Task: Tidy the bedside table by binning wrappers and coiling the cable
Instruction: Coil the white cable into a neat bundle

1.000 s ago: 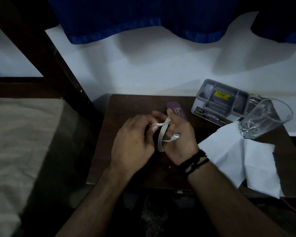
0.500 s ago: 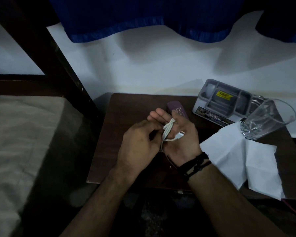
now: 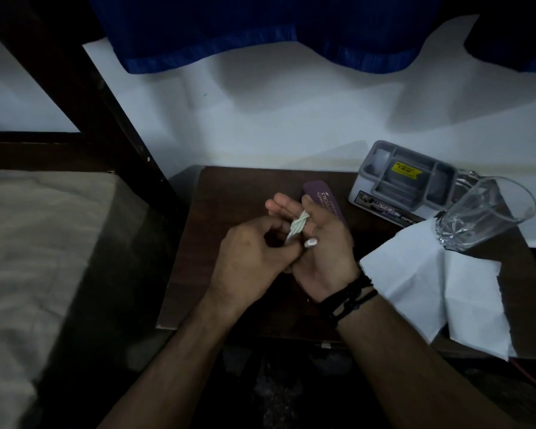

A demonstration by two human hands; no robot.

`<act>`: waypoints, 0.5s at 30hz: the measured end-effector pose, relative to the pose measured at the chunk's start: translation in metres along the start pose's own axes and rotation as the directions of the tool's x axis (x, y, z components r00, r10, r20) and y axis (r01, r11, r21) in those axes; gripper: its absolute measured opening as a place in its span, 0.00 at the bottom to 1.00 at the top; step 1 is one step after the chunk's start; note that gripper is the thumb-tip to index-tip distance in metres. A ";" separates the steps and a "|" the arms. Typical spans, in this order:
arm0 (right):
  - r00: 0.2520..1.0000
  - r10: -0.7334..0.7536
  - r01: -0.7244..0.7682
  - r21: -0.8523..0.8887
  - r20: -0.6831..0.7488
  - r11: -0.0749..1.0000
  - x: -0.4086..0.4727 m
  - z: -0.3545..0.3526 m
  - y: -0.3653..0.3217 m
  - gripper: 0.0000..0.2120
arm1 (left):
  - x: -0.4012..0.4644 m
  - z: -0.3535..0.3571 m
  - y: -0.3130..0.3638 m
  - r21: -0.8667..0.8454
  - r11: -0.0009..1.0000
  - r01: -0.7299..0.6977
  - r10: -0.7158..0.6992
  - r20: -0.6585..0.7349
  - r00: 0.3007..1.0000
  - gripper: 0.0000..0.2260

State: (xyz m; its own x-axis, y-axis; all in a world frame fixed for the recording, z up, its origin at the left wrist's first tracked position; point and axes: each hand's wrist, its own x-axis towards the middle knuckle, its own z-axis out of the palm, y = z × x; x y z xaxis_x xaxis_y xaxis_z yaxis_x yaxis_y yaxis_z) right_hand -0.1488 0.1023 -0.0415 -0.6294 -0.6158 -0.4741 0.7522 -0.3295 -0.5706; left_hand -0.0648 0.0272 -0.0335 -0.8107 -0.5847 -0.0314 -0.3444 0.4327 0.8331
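Left hand point(image 3: 254, 258): fingers curled, pinching the lower end of the white cable point(image 3: 298, 229). Right hand point(image 3: 319, 243): palm up, fingers loosely extended, the cable bundled in several parallel turns across its fingers, thumb over the bundle; white plug end point(image 3: 310, 242) lies on the palm. Both hands are above the middle of the bedside table point(image 3: 229, 205).

Against half a second ago, the turns sit tighter and the plug lies lower on the palm.

Purple case point(image 3: 327, 199) just behind the right hand; grey box point(image 3: 406, 184), tilted glass point(image 3: 483, 212) and white paper point(image 3: 430, 274) occupy the right side. Table's left portion is bare wood; bed point(image 3: 28, 243) beyond.
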 end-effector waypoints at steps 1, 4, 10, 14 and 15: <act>1.000 0.007 -0.007 -0.018 0.006 1.000 -0.001 0.001 -0.001 0.21 | -0.001 -0.001 0.001 -0.030 0.999 0.020 -0.019 0.016 1.000 0.14; 1.000 0.003 -0.003 -0.063 0.003 0.998 -0.002 0.001 -0.002 0.22 | -0.003 0.003 0.001 -0.058 0.998 0.033 -0.031 0.036 0.999 0.19; 0.997 0.059 -0.056 -0.065 0.050 0.996 -0.001 -0.001 0.000 0.24 | 0.002 -0.003 0.000 -0.320 0.924 0.208 -0.104 0.314 0.944 0.07; 0.992 0.083 -0.074 -0.091 0.092 0.993 0.001 -0.001 0.001 0.24 | 0.004 -0.004 -0.006 -0.355 0.889 0.291 -0.136 0.401 0.906 0.06; 0.993 0.080 -0.073 -0.083 0.089 0.994 0.002 -0.002 0.002 0.24 | 0.005 -0.002 -0.009 -0.350 0.899 0.265 -0.124 0.377 0.918 0.06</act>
State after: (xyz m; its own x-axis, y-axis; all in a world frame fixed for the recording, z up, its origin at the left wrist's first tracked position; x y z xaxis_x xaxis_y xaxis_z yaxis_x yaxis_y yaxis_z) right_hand -0.1489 0.1020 -0.0447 -0.5473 -0.7015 -0.4565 0.7771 -0.2235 -0.5883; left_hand -0.0647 0.0185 -0.0399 -0.8799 -0.3317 -0.3401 -0.3586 -0.0058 0.9335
